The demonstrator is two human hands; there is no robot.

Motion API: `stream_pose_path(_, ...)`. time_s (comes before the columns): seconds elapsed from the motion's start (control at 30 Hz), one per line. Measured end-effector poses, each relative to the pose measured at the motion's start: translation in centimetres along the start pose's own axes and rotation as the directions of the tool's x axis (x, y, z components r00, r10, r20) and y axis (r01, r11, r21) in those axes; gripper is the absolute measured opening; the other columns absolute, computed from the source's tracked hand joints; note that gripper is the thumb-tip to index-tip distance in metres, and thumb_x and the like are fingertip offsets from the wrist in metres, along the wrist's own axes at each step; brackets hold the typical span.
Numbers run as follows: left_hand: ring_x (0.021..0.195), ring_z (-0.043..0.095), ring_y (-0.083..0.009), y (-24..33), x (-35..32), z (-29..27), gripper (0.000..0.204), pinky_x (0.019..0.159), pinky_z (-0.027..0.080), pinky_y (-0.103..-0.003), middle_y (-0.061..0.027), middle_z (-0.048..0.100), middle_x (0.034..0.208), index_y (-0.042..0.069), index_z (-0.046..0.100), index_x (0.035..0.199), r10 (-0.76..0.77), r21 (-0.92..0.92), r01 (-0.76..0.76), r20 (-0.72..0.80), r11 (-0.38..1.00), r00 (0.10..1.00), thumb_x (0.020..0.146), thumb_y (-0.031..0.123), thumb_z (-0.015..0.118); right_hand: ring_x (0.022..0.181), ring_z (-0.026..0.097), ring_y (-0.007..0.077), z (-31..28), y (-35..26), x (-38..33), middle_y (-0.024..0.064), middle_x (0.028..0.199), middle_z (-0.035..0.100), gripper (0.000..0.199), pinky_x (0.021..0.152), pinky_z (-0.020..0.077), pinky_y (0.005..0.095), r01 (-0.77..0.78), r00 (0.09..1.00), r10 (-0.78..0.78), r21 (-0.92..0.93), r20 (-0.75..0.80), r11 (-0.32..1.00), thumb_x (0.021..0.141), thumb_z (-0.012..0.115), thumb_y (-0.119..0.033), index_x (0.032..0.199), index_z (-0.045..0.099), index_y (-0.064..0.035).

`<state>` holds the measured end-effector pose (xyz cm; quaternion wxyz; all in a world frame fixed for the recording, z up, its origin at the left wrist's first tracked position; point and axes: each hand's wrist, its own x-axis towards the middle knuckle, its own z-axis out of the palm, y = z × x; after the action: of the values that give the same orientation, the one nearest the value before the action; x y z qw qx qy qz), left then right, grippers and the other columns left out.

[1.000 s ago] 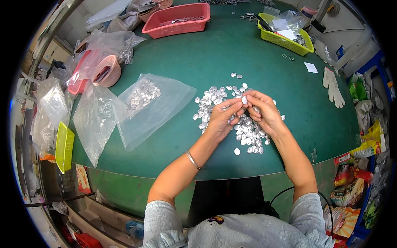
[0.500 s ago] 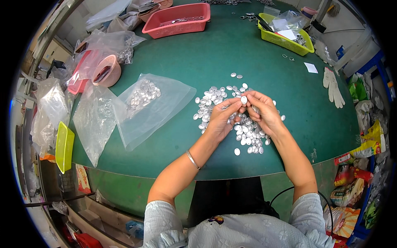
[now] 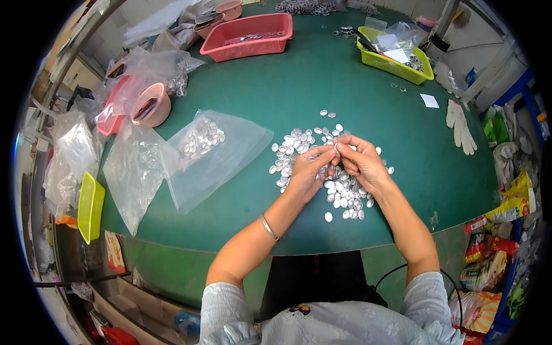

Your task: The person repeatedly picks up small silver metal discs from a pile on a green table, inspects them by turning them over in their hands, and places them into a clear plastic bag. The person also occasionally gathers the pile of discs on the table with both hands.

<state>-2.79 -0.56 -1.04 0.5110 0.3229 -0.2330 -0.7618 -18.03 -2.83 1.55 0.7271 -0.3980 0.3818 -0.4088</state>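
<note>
Many small oval silver metal pieces (image 3: pixel 342 198) lie scattered in a loose pile on the green table. Above the pile, my left hand (image 3: pixel 310 171) and my right hand (image 3: pixel 365 165) meet fingertip to fingertip. Pinched between them is one oval metal piece (image 3: pixel 337 148), turned partly edge-on and mostly covered by the fingers. Both hands are closed on it. Left of the pile, a clear plastic bag (image 3: pixel 244 138) lies flat, with more ovals (image 3: pixel 202 138) in a heap on or inside it; I cannot tell which.
A second clear bag (image 3: pixel 133 175) lies farther left, beside a pink cup (image 3: pixel 160 106). At the back stand a pink basket (image 3: pixel 215 49) and a yellow-green basket (image 3: pixel 397 68) with bags and metal parts. A white glove (image 3: pixel 462 129) lies at the right edge.
The held oval has turned from face-up to nearly edge-on, and the fingers have closed further over it. The whole view has shifted slightly; the bags and pile stay put.
</note>
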Motion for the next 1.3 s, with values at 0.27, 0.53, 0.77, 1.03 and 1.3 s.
stream_pose_path(0.27, 0.071, 0.052, -0.0054, -0.1, 0.1, 0.0, 0.024, 0.055, 0.041, -0.016, -0.0022, 0.058, 0.082, -0.002, 0.058, 0.105, 0.006, -0.013, -0.006, 0.013, 1.000, 1.000, 0.086, 0.013, 0.061, 0.041, 0.035, 0.0013, 0.0, 0.3, 0.1, 0.0057, 0.069, 0.059, 0.011, 0.037, 0.0225, 0.0171, 0.028, 1.000, -0.027, 0.049, -0.015, 0.998, 0.088, 0.057, -0.010, 0.095, 0.055, -0.0008)
stream_pose_path(0.53, 0.068, 0.049, -0.0044, -0.2, 0.1, 0.2, 0.027, 0.047, 0.035, -0.015, -0.0031, 0.057, 0.084, -0.004, 0.056, 0.107, 0.024, 0.036, -0.024, 0.017, 0.999, 1.000, 0.087, 0.012, 0.060, 0.042, 0.037, 0.0001, 0.4, -0.3, -0.4, 0.0074, 0.069, 0.063, 0.013, 0.038, 0.0224, 0.0162, 0.017, 0.999, -0.019, -0.046, -0.046, 0.999, 0.085, 0.060, -0.010, 0.094, 0.058, -0.0011)
stream_pose_path(0.77, 0.066, 0.047, -0.0042, -0.2, 0.2, -0.1, 0.027, 0.047, 0.034, -0.014, -0.0035, 0.055, 0.081, -0.005, 0.055, 0.109, 0.031, 0.030, -0.032, 0.032, 0.999, 0.999, 0.087, 0.010, 0.059, 0.043, 0.038, -0.0002, 0.2, 0.2, 0.0, 0.0063, 0.067, 0.064, 0.013, 0.038, 0.0239, 0.0162, 0.100, 0.993, -0.104, -0.083, -0.053, 0.992, 0.085, 0.062, -0.012, 0.091, 0.057, -0.0022)
stream_pose_path(1.03, 0.067, 0.048, -0.0061, -0.6, 0.4, -0.3, 0.024, 0.046, 0.035, -0.016, -0.0053, 0.057, 0.082, -0.005, 0.055, 0.106, 0.055, -0.012, -0.055, 0.014, 0.998, 0.998, 0.087, 0.008, 0.060, 0.048, 0.037, 0.0002, 0.7, 0.5, -0.4, -0.0035, 0.063, 0.050, 0.016, 0.041, 0.0243, 0.0171, 0.199, 0.978, -0.206, -0.167, -0.022, 0.966, 0.086, 0.058, -0.009, 0.100, 0.058, -0.0008)
stream_pose_path(1.3, 0.065, 0.046, -0.0054, -0.5, 0.5, -0.3, 0.017, 0.045, 0.034, -0.016, -0.0045, 0.057, 0.083, -0.002, 0.056, 0.101, 0.069, -0.053, -0.069, -0.001, 0.996, 0.998, 0.088, 0.009, 0.059, 0.046, 0.034, 0.0005, 0.2, 0.6, -0.3, -0.0021, 0.065, 0.053, 0.024, 0.041, 0.0231, 0.0178, 0.178, 0.984, -0.175, -0.120, 0.036, 0.977, 0.085, 0.049, -0.005, 0.106, 0.058, 0.0020)
